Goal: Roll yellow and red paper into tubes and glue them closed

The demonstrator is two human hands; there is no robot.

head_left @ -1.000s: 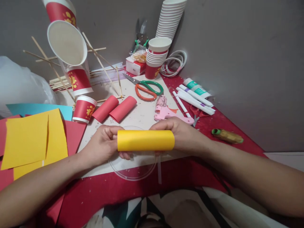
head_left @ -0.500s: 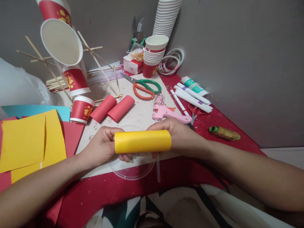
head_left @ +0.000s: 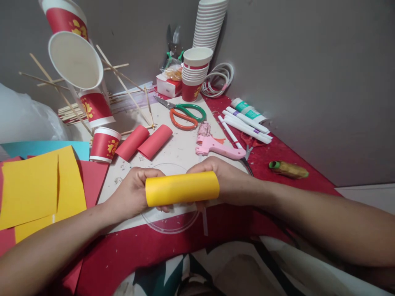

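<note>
A yellow paper tube (head_left: 182, 189) is held level between both hands, above the near edge of a white board (head_left: 119, 218). My left hand (head_left: 134, 189) is closed on its left end, and my right hand (head_left: 212, 176) grips the right end. The tube hides part of the fingers of both hands. Beneath it lies a clear round disc (head_left: 173, 228), partly covered. Just beyond the hands rest two red paper tubes (head_left: 156, 142) side by side. A pink glue gun (head_left: 219, 148) lies past my right hand.
Scissors with orange and green handles (head_left: 185, 115) lie farther back. Red paper cups (head_left: 105, 144) and crossed wooden sticks stand at left, above yellow paper sheets (head_left: 29, 189). Stacked cups (head_left: 194, 78), white rolled sticks (head_left: 247, 125) and a thread spool (head_left: 288, 169) are at right.
The yellow tube has tilted slightly, its left end now lower than its right. Both hands keep hold of it. The whole view has shifted a little.
</note>
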